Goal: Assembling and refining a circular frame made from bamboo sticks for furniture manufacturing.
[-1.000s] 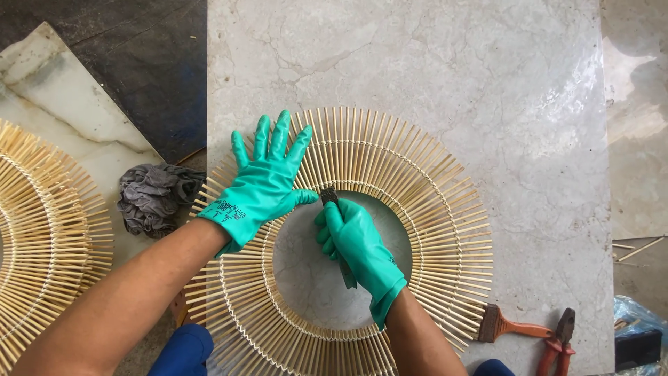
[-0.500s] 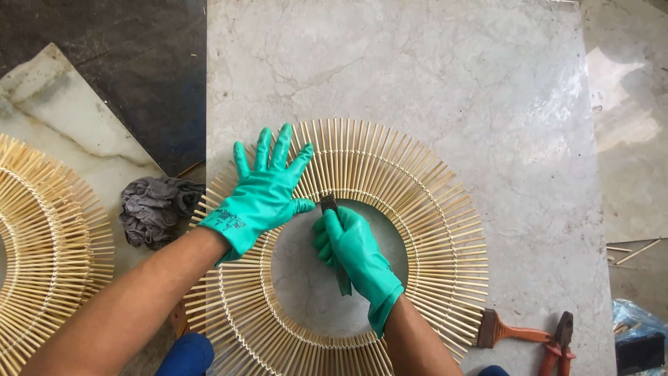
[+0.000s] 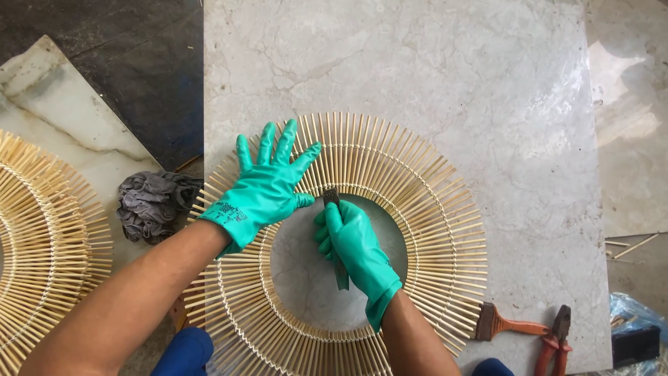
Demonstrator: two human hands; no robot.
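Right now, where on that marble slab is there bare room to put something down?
Bare: the slab above the stick ring, and its right strip. The ring's middle holds the right hand. The brush and pliers crowd the lower right corner.

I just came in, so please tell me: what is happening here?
A person in green gloves works on a round ring of bamboo sticks lying on a marble slab. The left hand presses flat on the sticks. The right hand holds a dark tool against the ring's inner edge. A brush and pliers lie nearby.
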